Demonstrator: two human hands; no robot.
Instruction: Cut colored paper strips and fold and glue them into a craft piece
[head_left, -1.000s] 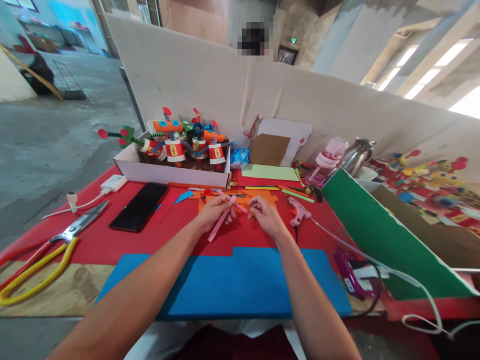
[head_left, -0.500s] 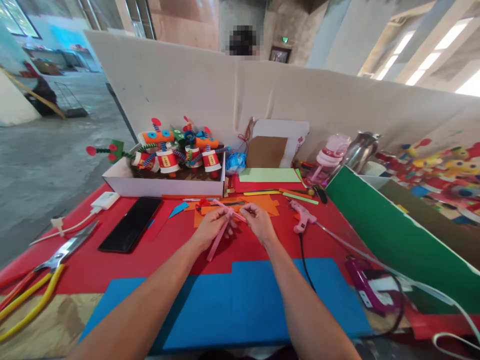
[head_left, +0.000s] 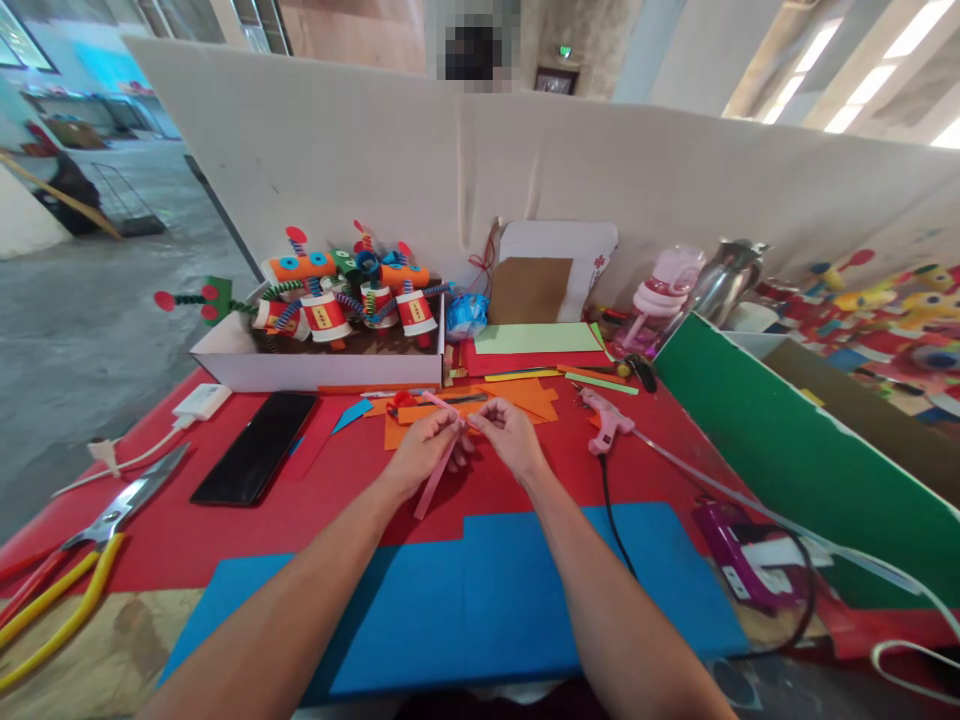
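My left hand (head_left: 426, 450) pinches pink paper strips (head_left: 432, 488) where they cross. One end hangs down toward me and another points up and to the left. Close beside it, my right hand (head_left: 511, 432) is closed in a pinch at the same crossing, its fingertips almost touching the left ones. The exact fold between the fingers is too small to make out. Below and behind the hands lie orange paper pieces (head_left: 529, 398) on the red table cover (head_left: 337, 520). A pink glue gun (head_left: 606, 420) lies to the right of my right hand.
At the left lie large scissors (head_left: 112, 520) and a black phone (head_left: 256, 448). Behind them, a white box (head_left: 315, 374) holds several paper-cup figures (head_left: 326, 315). Blue sheets (head_left: 480, 600) cover the front. A green box (head_left: 795, 470) and trailing cords are at the right; a white partition (head_left: 360, 150) stands behind.
My right fingertips have moved in closer to my left, and the pink strip that showed between them is now mostly covered. The view has shifted slightly.
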